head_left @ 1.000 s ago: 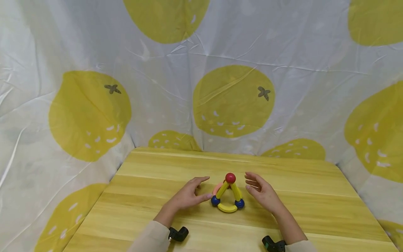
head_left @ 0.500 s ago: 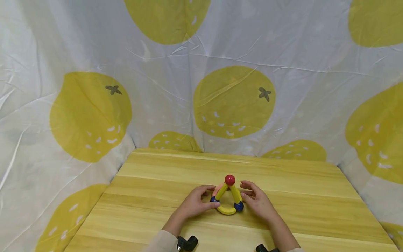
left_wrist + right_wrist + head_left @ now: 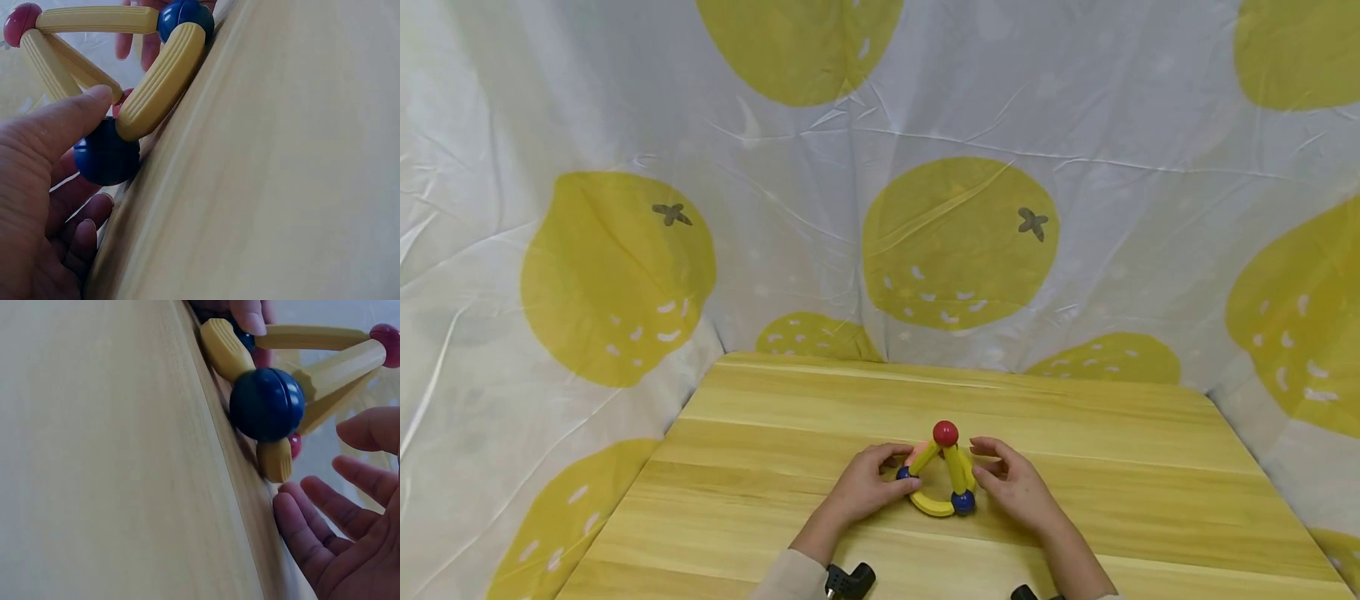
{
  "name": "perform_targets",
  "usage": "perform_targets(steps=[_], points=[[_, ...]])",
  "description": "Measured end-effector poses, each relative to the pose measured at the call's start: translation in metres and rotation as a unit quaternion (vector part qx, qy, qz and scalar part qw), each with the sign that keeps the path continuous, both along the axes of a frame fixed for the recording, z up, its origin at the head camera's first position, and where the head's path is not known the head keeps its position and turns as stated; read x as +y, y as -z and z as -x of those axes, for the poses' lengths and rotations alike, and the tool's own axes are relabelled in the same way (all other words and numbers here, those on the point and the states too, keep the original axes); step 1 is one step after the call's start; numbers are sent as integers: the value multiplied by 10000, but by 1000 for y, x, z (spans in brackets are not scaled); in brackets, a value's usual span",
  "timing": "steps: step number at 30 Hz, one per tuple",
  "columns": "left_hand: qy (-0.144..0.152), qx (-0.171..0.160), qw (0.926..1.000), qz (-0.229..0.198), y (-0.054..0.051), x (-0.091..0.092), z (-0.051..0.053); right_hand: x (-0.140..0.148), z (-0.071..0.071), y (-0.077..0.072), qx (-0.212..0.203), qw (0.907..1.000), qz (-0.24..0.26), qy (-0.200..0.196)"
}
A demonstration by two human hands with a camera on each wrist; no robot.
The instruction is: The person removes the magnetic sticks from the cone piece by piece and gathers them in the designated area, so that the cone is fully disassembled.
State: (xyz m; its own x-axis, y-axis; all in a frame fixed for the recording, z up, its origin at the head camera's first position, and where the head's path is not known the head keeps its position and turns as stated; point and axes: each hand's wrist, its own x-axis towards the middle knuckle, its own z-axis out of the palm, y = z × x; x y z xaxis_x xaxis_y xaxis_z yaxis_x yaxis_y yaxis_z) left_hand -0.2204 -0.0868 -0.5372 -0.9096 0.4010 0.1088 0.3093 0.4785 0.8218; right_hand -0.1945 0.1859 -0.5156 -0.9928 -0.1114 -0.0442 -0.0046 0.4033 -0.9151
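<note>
A toy pyramid of balls and ribbed sticks [image 3: 955, 471] stands on the table between my hands. Its red ball [image 3: 945, 433] is at the top, on yellow straight sticks. At the base, a yellow curved stick [image 3: 931, 505] joins the left blue ball [image 3: 106, 156] to the right blue ball [image 3: 963, 502]; a pinkish curved piece is partly hidden at the back left. My left hand [image 3: 868, 487] grips the left blue ball, thumb over it and fingers behind. Beside the right side, my right hand [image 3: 356, 531] has its fingers spread and loosely bent, holding nothing.
The wooden table [image 3: 775, 408] reaches back to a white curtain [image 3: 805, 225] printed with big yellow fruit, which also hangs along both sides. A black wrist device [image 3: 850, 581] sits on the left forearm, with another on the right.
Both hands have come inward to the pyramid, and the left has taken hold of its left blue ball. The pyramid has turned slightly and shifted a little left and nearer.
</note>
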Motion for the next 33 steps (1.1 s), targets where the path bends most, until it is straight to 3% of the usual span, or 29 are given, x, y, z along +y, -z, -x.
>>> perform_targets(steps=[4,12,16,21,24,29,33], points=[[-11,13,10000,-42,1,2,1,0,-1,0,99,9997,-108,-173],[170,47,9998,-53,4,3,2,-3,-7,-1,618,9844,-486,-1574],[511,-104,9983,-252,3,1,2,-10,-8,1,614,9811,-623,-1726],[833,-303,9957,-285,2,-4,1,-16,-7,7,566,9792,-332,-1920],[711,-248,9959,-507,0,-5,1,-21,-6,12,509,9797,-160,-1935],[230,-35,9931,-1146,-4,-5,-2,-30,-10,19,454,9848,-226,-1661],[33,555,9869,-1516,-5,-2,-3,-33,-13,20,433,9864,-309,-1554]])
